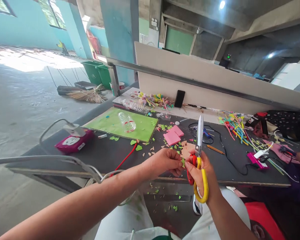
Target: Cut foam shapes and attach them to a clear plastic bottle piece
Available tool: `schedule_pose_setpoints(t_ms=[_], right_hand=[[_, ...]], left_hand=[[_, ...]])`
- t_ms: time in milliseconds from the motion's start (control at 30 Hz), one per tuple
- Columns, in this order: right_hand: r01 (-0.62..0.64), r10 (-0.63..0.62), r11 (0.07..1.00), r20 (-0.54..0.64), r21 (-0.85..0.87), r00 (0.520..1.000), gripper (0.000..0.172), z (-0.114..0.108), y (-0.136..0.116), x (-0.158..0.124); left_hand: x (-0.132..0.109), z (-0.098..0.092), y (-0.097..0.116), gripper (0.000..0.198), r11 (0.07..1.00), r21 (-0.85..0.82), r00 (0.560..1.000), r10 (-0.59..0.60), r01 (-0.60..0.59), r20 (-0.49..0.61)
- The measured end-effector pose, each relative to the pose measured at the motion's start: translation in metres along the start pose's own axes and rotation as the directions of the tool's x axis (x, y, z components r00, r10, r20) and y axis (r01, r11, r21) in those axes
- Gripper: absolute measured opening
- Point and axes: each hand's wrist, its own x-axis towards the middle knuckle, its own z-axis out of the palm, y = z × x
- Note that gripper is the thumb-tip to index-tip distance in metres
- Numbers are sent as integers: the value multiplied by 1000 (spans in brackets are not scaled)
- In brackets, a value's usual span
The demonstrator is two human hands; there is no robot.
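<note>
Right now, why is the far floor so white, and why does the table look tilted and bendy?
In the head view, sunlight overexposes the far floor, washing out its detail; the same view's wide lens tilts and slightly bows the table and the rail behind it; the ceiling lamp flares; the left hand, right hand and scissors are sharp.

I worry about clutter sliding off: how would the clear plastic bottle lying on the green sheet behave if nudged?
The clear plastic bottle lies on its side on the green sheet, so it would probably roll. It looks nearly empty, so likely light and easy to push. Its thin ribbed wall may dent if squeezed.
</note>
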Motion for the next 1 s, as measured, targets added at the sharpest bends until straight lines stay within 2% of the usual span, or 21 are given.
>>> schedule_pose_setpoints(t_ms=[267, 433, 533, 700, 1000], right_hand=[[24, -9, 994, 135, -110, 991, 38, 35, -16, -58], [15, 3, 995, 190, -96, 982, 45, 58, -33, -83], [29, -11, 996, 215, -81, 976, 44, 61, -33, -89], [19, 7, 994, 246, -105, 969, 43, 60, -22, -91], [-21, 31, 997, 151, -69, 988, 44, 49, 9, -100]], left_hand=[[-99, 22, -7, 32, 984, -158, 979, 55, -88, -199], [-141, 27, -8, 36, 954, -255, 963, 87, -154, -256], [-150, 27, -9, 34, 939, -275, 950, 123, -205, -289], [-146, 29, -22, 33, 924, -295, 930, 137, -244, -340], [-137, 39, -51, 34, 932, -280, 927, 124, -231, -353]])
